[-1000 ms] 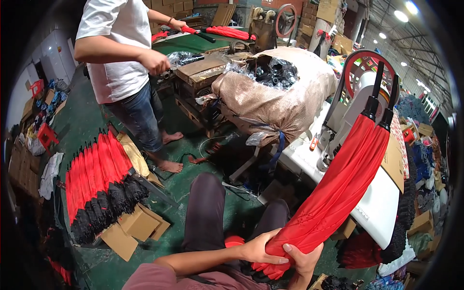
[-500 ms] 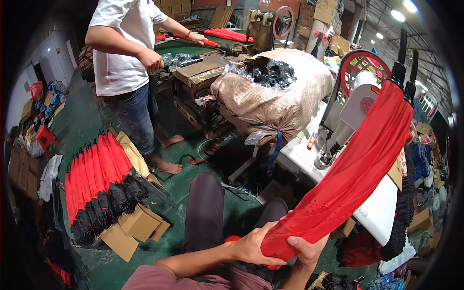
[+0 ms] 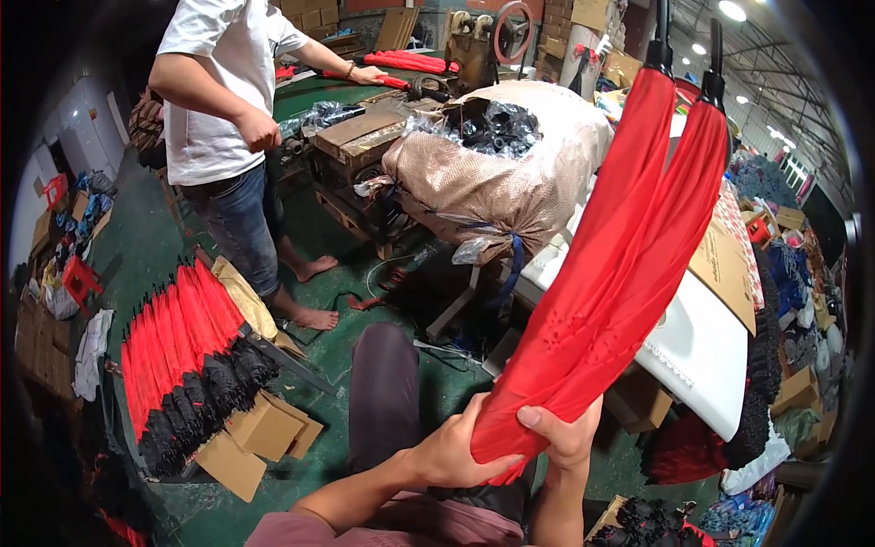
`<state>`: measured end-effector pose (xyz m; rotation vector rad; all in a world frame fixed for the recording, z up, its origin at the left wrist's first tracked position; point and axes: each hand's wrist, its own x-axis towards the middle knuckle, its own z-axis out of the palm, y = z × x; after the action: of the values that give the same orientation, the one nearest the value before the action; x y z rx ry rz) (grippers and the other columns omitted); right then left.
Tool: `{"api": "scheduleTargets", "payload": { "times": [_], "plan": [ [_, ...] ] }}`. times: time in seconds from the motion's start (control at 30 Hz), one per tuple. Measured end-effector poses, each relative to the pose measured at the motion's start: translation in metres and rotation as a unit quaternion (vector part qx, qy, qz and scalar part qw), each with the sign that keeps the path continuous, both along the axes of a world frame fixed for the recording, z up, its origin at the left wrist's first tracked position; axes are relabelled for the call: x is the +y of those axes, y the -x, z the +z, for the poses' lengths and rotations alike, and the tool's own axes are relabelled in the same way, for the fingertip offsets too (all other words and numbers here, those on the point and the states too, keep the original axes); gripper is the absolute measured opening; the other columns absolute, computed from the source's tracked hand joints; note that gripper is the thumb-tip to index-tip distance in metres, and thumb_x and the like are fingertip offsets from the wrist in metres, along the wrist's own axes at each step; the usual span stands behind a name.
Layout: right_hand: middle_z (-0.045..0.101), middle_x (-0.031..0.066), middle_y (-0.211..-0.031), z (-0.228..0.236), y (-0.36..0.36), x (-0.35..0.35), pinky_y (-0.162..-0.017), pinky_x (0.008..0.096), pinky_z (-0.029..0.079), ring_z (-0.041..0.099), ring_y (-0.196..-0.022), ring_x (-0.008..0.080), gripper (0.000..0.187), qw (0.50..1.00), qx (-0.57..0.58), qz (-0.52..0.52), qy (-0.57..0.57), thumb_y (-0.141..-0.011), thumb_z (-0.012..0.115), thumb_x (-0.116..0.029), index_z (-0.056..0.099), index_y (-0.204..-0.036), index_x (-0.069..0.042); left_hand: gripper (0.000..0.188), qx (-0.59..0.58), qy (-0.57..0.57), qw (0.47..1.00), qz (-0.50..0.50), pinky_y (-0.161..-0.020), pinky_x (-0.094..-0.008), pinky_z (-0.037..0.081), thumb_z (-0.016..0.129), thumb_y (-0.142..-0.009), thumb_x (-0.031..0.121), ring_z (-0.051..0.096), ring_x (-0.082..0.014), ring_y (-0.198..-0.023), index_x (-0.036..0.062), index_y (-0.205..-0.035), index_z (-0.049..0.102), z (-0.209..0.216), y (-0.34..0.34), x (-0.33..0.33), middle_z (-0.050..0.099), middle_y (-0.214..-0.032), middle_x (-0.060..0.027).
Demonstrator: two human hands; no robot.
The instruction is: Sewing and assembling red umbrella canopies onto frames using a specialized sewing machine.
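Two folded red umbrellas [image 3: 606,283] slant up to the right in front of me, side by side, their black ends pointing up. My left hand [image 3: 453,448] wraps round the lower end of the bundle from the left. From the right, my right hand [image 3: 565,430] is closed on the same cloth, thumb across the front. Behind the umbrellas, a white machine table [image 3: 693,365] is partly covered from view. To the left, a row of several red umbrellas with black lower ends [image 3: 187,365] stands packed together.
A large woven sack [image 3: 483,196] holding black parts in clear plastic sits ahead. Further left, a person in a white shirt [image 3: 223,100] stands barefoot, a hand on a red umbrella at a workbench. Cardboard [image 3: 232,465] lies by the umbrella row; red stools [image 3: 82,278] stand far left.
The umbrellas have swung left and more upright, and the two now show apart at the top. Both my hands have shifted slightly left with them, still gripping.
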<state>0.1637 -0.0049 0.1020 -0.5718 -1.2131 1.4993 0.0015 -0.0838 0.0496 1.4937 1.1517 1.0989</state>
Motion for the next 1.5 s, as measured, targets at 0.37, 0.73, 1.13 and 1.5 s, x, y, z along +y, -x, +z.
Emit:
{"api": "scheduleTargets", "payload": {
  "times": [0.37,0.73,1.13,1.5],
  "plan": [
    [0.066,0.0215,-0.131,-0.001,0.063,0.013,-0.099,0.0431,0.056,0.068,-0.116,0.0309,0.063,0.997,-0.022,0.068,-0.029,-0.092,0.077,-0.020,0.049,-0.142,0.008,0.090,-0.005,0.017,1.000,-0.007,-0.101,-0.0364,0.053,0.090,-0.080,0.014,0.065,-0.0202,-0.118,-0.0018,-0.151,0.038,0.036,0.086,-0.014,0.064,-0.135,-0.0167],
    [0.055,0.0304,-0.143,-0.039,0.097,0.027,-0.101,0.0552,0.057,0.061,-0.130,0.0418,0.070,0.959,0.236,0.098,0.123,-0.103,0.066,-0.032,0.036,-0.151,0.010,0.094,0.063,0.159,0.982,-0.081,-0.111,-0.0374,0.046,0.089,-0.082,0.018,0.054,-0.0201,-0.134,-0.0014,-0.155,0.034,0.025,0.128,-0.077,0.058,-0.145,-0.0159],
    [0.069,0.0138,-0.118,-0.048,0.074,0.018,-0.089,0.0369,0.058,0.071,-0.101,0.0229,0.043,0.975,0.114,-0.014,0.193,-0.100,0.072,-0.025,0.057,-0.129,0.003,0.098,0.006,0.251,0.957,-0.145,-0.116,-0.0375,0.042,0.088,-0.083,0.014,0.049,-0.0215,-0.140,-0.0016,-0.159,0.029,0.032,0.124,-0.069,0.051,-0.152,-0.0156],
    [0.071,0.0069,-0.104,-0.066,0.040,0.019,-0.085,0.0305,0.055,0.068,-0.092,0.0145,0.027,0.971,0.059,-0.111,0.204,-0.099,0.074,-0.019,0.065,-0.115,0.000,0.103,-0.078,0.337,0.924,-0.164,-0.116,-0.0385,0.042,0.091,-0.076,0.004,0.051,-0.0208,-0.139,-0.0030,-0.159,0.031,0.026,0.103,-0.051,0.053,-0.151,-0.0139]
  ]
}}
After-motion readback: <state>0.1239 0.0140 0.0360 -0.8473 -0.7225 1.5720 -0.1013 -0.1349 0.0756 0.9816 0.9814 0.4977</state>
